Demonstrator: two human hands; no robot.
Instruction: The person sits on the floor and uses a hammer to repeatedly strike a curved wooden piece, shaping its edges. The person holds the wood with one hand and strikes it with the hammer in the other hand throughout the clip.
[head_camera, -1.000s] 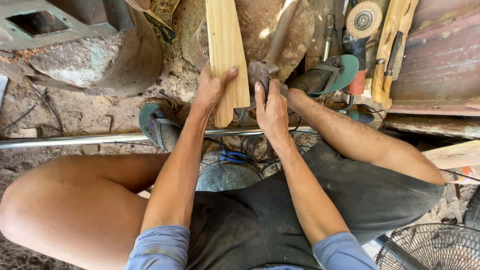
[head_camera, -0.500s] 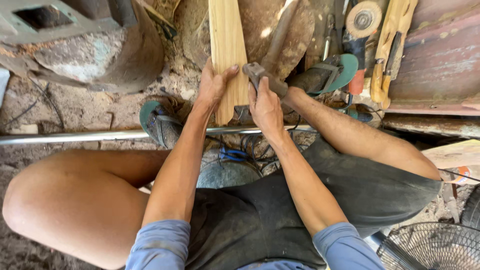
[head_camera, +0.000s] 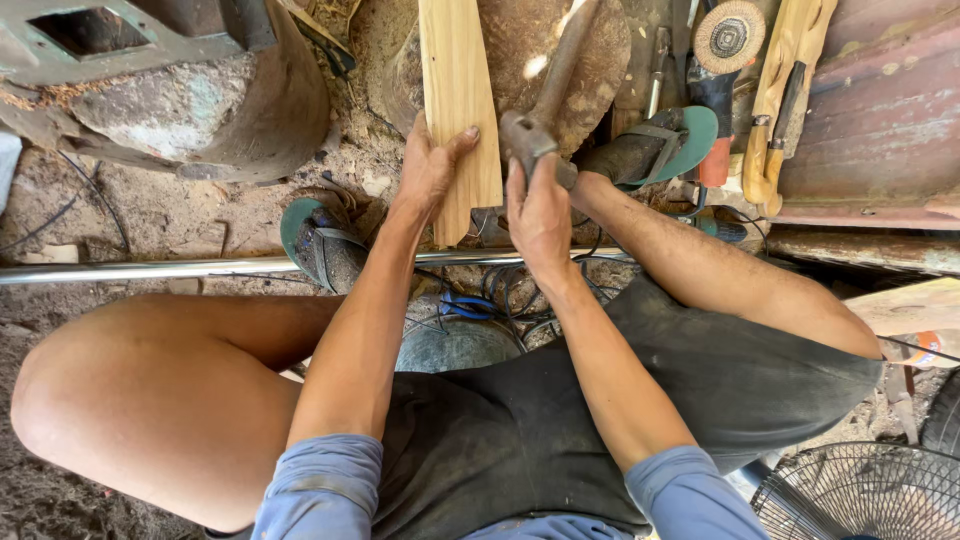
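Wooden plank (head_camera: 458, 100), pale, long and straight-grained, steadied by the left hand (head_camera: 428, 168); right hand (head_camera: 538, 215) grips a hammer (head_camera: 530, 135).

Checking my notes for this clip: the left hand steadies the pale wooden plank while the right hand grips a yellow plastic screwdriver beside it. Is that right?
Not quite. In the head view the right hand grips a rusty metal hammer, not a yellow plastic screwdriver. The rest holds: the left hand steadies the pale wooden plank beside it.
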